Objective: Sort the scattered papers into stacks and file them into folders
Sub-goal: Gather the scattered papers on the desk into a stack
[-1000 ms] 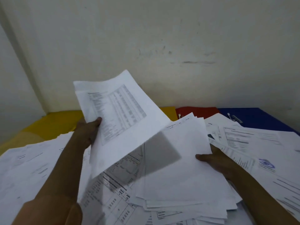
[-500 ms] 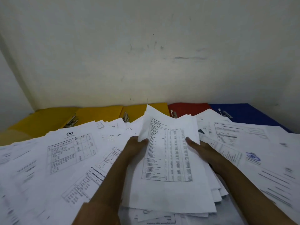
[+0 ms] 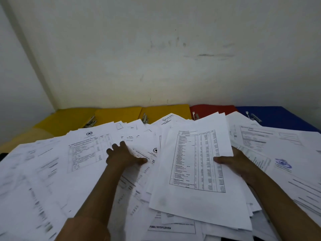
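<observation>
A stack of printed sheets (image 3: 196, 164), topped by a page with a long table, lies at centre right. My right hand (image 3: 232, 163) holds its right edge, thumb on top of the top page. My left hand (image 3: 124, 156) has moved off to the left and pinches a loose sheet (image 3: 145, 153) with a round emblem among the scattered papers (image 3: 57, 169). Along the wall lie open folders: yellow ones (image 3: 119, 113), a red one (image 3: 212, 109) and a blue one (image 3: 278, 115), each with a metal clip.
Loose printed pages cover nearly the whole surface, left and right, overlapping the folders' near edges. A page with a blue logo (image 3: 283, 164) lies at right. The white wall (image 3: 156, 58) stands right behind the folders, with a corner at the left.
The tabled sheet that my left hand held up has been laid on the stack. My left hand then let go of the stack and reached left onto a loose sheet.
</observation>
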